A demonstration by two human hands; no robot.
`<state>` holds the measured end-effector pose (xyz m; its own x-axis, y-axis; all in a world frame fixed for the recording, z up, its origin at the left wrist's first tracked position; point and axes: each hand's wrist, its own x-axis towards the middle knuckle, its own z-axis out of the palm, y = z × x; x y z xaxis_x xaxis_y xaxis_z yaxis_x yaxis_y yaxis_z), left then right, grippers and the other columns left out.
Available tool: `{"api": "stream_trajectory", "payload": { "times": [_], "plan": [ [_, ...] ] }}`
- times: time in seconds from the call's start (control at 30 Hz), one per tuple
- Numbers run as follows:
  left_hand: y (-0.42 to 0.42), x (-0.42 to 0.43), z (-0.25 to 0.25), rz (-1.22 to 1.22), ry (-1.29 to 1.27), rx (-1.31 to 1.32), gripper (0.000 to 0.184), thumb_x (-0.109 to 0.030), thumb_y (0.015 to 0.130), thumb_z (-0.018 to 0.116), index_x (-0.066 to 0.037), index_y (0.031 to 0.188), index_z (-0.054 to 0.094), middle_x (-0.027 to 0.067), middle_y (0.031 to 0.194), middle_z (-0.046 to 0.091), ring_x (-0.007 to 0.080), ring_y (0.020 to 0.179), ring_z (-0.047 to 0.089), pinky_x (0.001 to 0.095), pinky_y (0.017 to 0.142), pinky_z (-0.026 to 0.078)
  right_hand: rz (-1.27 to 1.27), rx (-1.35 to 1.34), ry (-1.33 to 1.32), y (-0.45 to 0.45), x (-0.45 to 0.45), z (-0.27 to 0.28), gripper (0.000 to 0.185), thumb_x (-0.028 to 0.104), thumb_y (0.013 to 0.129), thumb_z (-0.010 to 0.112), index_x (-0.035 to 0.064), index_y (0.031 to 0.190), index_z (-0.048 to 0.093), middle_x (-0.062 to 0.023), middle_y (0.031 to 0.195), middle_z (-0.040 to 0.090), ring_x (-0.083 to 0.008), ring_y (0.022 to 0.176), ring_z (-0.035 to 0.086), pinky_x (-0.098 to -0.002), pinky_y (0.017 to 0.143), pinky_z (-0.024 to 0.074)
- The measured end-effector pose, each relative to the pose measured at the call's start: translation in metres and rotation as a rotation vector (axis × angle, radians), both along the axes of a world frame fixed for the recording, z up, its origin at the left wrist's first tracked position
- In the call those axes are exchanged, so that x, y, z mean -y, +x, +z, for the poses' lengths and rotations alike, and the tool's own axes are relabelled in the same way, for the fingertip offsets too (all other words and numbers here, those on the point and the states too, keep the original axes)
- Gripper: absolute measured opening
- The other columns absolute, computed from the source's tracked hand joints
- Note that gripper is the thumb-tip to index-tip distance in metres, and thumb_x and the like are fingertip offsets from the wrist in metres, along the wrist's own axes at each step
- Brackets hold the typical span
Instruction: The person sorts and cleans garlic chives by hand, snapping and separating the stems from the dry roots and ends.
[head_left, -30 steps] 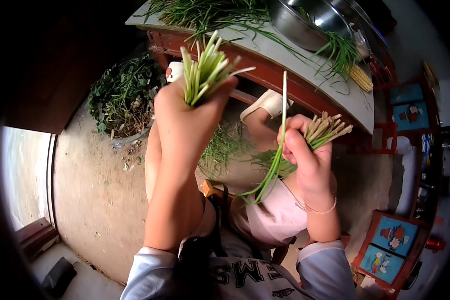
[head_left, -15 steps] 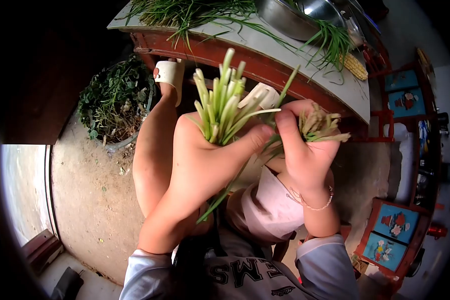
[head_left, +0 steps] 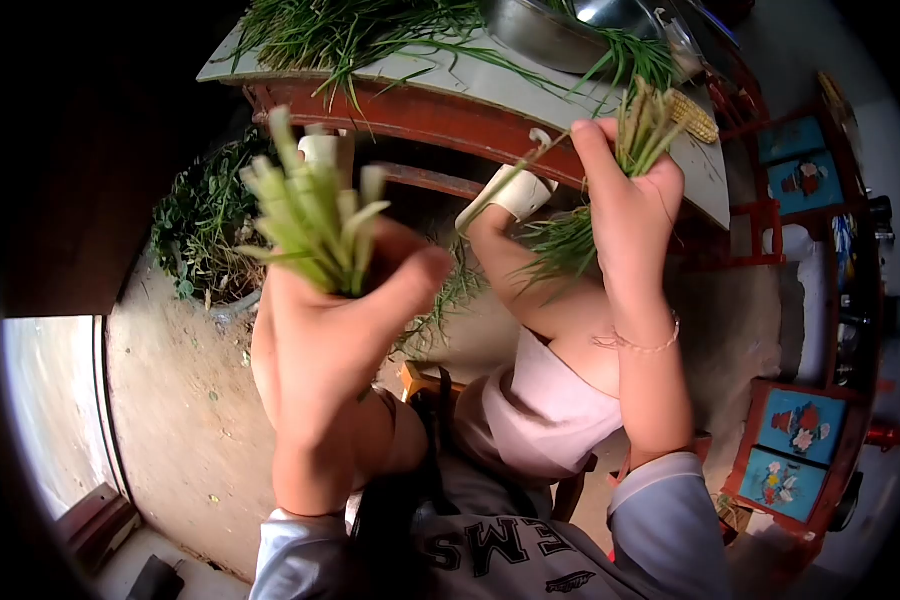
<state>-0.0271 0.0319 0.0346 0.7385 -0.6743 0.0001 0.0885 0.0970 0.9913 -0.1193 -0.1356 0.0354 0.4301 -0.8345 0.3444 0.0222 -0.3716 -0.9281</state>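
Observation:
My left hand (head_left: 340,320), a little blurred, is closed round a bunch of pale-stemmed greens (head_left: 315,215), cut ends pointing up. My right hand (head_left: 630,200) grips a second bunch with brownish stem ends (head_left: 645,130); its green leaves (head_left: 565,245) hang below on the left. One loose stalk (head_left: 515,180) slants down to the left from beside my right fingertips. The two hands are apart, the left over my leg and the right in front of the table's edge.
A white-topped red table (head_left: 420,72) stands ahead, bearing a heap of greens (head_left: 310,35), a metal basin (head_left: 540,35) and a corn cob (head_left: 692,115). Leafy plants (head_left: 205,235) fill a container on the floor at left. Trimmings (head_left: 440,310) lie between my legs.
My hands came close together, then separated. The left has moved left with its bunch; the right has risen with the brown-ended bunch. The single stalk now slants beside the right fingertips.

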Motion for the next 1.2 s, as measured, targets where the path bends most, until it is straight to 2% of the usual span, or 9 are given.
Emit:
{"api": "stream_trajectory", "payload": {
  "times": [0.23,0.33,0.37,0.47,0.57,0.6,0.77,0.83,1.2],
  "plan": [
    [0.028,-0.026,0.003,0.109,-0.111,-0.089,0.007,-0.002,0.066,0.061,0.003,0.068,0.057,0.0062,0.06,0.054,0.0094,0.051,0.048,0.0197,0.048,0.038,-0.003,0.0,0.114,0.015,0.015,-0.015,0.018,0.016,0.075,0.06,-0.0008,0.068,0.057,0.0018,0.058,0.051,-0.0037,0.052,0.042,-0.019,0.048,0.034],
    [0.03,-0.028,0.004,0.131,-0.098,-0.067,0.009,-0.006,0.07,0.057,0.002,0.067,0.054,0.0057,0.057,0.051,0.0084,0.048,0.043,0.0191,0.045,0.033,0.359,-0.222,0.133,0.023,-0.003,-0.021,0.023,0.021,0.083,0.05,0.001,0.076,0.057,0.0021,0.055,0.048,-0.0017,0.046,0.038,-0.016,0.041,0.0278],
    [0.028,-0.026,0.005,0.129,-0.091,-0.039,0.011,-0.009,0.072,0.054,0.0,0.067,0.051,0.0039,0.052,0.046,0.0067,0.044,0.037,0.018,0.041,0.027,0.428,-0.291,0.179,0.024,-0.011,-0.021,0.027,0.021,0.086,0.045,-0.0007,0.078,0.058,-0.0015,0.063,0.054,-0.0049,0.055,0.047,-0.0175,0.05,0.0368],
    [0.025,-0.022,0.007,0.102,-0.096,-0.097,0.014,-0.011,0.074,0.054,0.001,0.068,0.051,0.0046,0.052,0.046,0.0069,0.043,0.037,0.0181,0.041,0.028,0.516,0.008,-0.037,0.037,-0.03,-0.022,0.026,0.02,0.087,0.044,-0.0018,0.085,0.058,-0.0075,0.084,0.06,-0.0122,0.076,0.055,-0.0253,0.07,0.0427],
    [0.021,-0.019,0.01,0.068,-0.096,-0.128,0.016,-0.012,0.073,0.054,0.002,0.068,0.052,0.0049,0.052,0.047,0.0075,0.044,0.039,0.0184,0.041,0.029,0.478,0.19,-0.021,0.04,-0.04,-0.01,0.024,0.018,0.088,0.043,-0.0008,0.088,0.058,-0.007,0.089,0.059,-0.0118,0.079,0.054,-0.0233,0.069,0.0422],
    [0.02,-0.019,0.01,0.038,-0.089,-0.142,0.016,-0.012,0.073,0.055,0.002,0.067,0.053,0.005,0.051,0.047,0.0079,0.044,0.04,0.0187,0.042,0.03,0.506,0.147,0.156,0.035,-0.045,-0.002,0.024,0.018,0.088,0.043,-0.0007,0.087,0.058,-0.0062,0.089,0.059,-0.0099,0.08,0.052,-0.0207,0.068,0.0408],
    [0.017,-0.018,0.01,-0.037,-0.093,-0.212,0.005,-0.003,0.071,0.059,0.002,0.071,0.058,0.0034,0.063,0.055,0.0083,0.054,0.048,0.0186,0.051,0.038,0.52,0.104,0.359,0.024,-0.064,0.015,0.013,0.01,0.078,0.059,-0.0022,0.083,0.058,0.0009,0.07,0.056,-0.0041,0.061,0.048,-0.0169,0.052,0.0383],
    [0.014,-0.017,0.009,-0.04,-0.052,-0.131,0.005,-0.002,0.069,0.061,0.001,0.073,0.058,0.0018,0.064,0.055,0.0072,0.055,0.048,0.0182,0.053,0.038,0.519,0.101,0.192,0.025,-0.065,0.01,0.01,0.006,0.076,0.061,-0.0028,0.079,0.058,-0.0009,0.069,0.057,-0.0044,0.059,0.049,-0.0164,0.052,0.0385],
    [0.002,-0.008,0.011,0.046,-0.031,-0.01,0.004,-0.002,0.068,0.062,-0.001,0.069,0.058,0.0005,0.061,0.055,0.0057,0.057,0.049,0.0189,0.052,0.039,0.58,0.103,0.152,0.018,-0.064,0.009,0.014,0.013,0.08,0.056,-0.0016,0.079,0.053,-0.0069,0.08,0.056,-0.0088,0.069,0.049,-0.0206,0.064,0.0402]
  ]
}}
